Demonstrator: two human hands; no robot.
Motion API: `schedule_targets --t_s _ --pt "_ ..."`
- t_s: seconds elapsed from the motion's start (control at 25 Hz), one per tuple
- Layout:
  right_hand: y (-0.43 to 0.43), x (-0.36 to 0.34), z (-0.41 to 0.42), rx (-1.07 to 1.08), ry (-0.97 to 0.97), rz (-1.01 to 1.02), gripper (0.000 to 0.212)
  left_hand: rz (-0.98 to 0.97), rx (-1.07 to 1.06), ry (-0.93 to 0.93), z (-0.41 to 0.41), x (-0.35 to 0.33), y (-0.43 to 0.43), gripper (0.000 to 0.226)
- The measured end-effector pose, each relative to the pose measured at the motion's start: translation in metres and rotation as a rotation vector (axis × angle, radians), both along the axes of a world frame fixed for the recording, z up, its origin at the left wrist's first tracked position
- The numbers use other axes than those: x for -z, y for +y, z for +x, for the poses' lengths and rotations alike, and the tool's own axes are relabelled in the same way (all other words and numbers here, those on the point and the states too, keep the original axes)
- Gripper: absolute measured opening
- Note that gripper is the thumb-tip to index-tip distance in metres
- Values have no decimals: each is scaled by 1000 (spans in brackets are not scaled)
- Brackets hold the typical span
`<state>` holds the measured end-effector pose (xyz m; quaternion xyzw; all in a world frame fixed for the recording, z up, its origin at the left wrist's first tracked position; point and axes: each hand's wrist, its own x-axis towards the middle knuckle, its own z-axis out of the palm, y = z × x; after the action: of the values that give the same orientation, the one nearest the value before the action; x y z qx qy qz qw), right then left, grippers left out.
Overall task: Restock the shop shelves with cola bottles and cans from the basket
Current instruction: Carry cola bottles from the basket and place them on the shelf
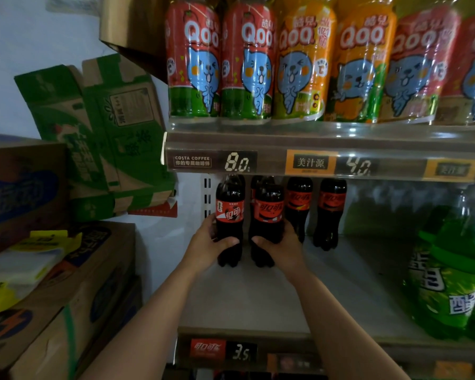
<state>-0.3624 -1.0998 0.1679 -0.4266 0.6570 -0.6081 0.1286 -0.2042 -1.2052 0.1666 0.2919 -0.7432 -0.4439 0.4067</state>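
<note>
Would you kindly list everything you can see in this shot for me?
cola bottles: at least four, dark with red labels, lower shelf, left
juice bottles: six, red or orange labels, upper shelf
green bottles: at least two, lower shelf, right
price tags: several, shelf edges
flattened carton: one, green, leaning at left
cardboard boxes: several, brown, stacked left
left hand: grips one cola bottle
right hand: grips another cola bottle

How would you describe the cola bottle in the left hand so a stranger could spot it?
Find the 8.0 price tag. Directly below it, on the shelf, is the bottle gripped by the left hand. It is the leftmost cola bottle, nearest the wall, left of the second bottle in the right hand.
</note>
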Motion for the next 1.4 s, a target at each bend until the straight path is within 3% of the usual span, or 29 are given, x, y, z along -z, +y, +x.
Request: schedule_targets --t_s 0.08,0.16,0.36,0.48,0.64,0.8,1.08,1.4 --pt "5 -3 2 -58 -29 -20 88 25 2 39 4 -6 8 84" --pt "12 -7 5 -33 -45 -58 81 25 -76 91 10 -14 21 72" --pt "42 -15 19 46 -224 -151 33 -87 -285 287 26 -31 56 30" --pt "67 -9 30 77 -237 -159 50 -102 -221 324 30 -26 82 19" --pt "106 -3 56 96 -206 -143 40 -28 -169 351 42 -9 121 4" --pt "169 8 98 115 -173 -125 25 46 -99 375 74 8 172 17" --pt "299 54 192 319 -252 -128 25 186 57 329 142 52 279 16" --pt "447 72 274 432 -261 -124 29 170 160 289 186 62 418 19"
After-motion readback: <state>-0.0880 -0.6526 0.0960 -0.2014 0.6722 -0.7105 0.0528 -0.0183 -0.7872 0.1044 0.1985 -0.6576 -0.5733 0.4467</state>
